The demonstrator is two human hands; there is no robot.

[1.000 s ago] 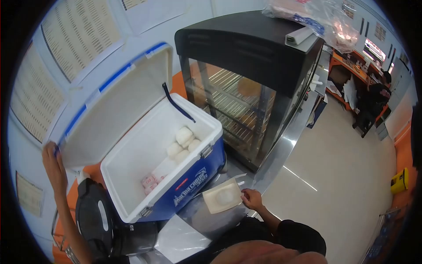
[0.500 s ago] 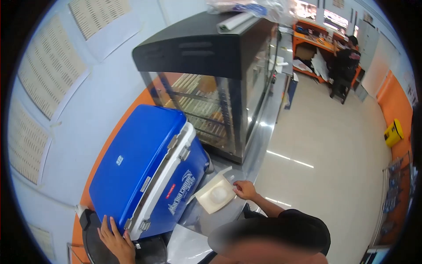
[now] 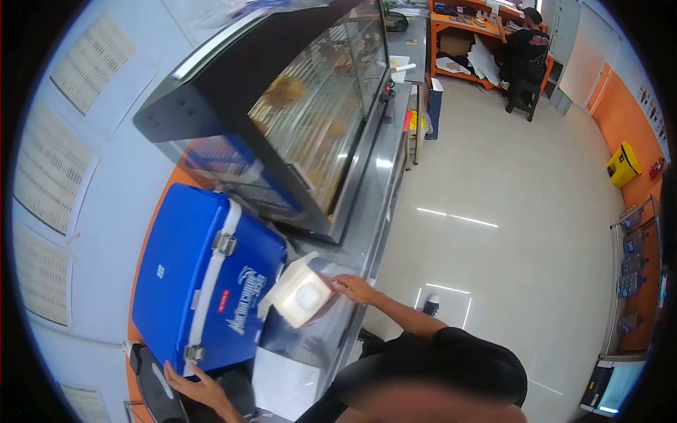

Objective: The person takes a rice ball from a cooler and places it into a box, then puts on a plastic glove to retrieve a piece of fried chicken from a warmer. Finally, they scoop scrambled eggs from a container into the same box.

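Blue lid (image 3: 169, 275) has closed, left hand (image 3: 201, 389) at edge.

Blue and white cooler (image 3: 208, 275), cream box (image 3: 285, 287), black display case (image 3: 233, 92)

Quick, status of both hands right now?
Left hand: open, fingers spread at the near end of the blue cooler.
Right hand: closed, pinching the edge of the cream carton.

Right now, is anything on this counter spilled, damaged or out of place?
Nothing stands out: no spill shows. The blue cooler looks shut; beside it, a white round piece sits on cream paper, by the right hand.
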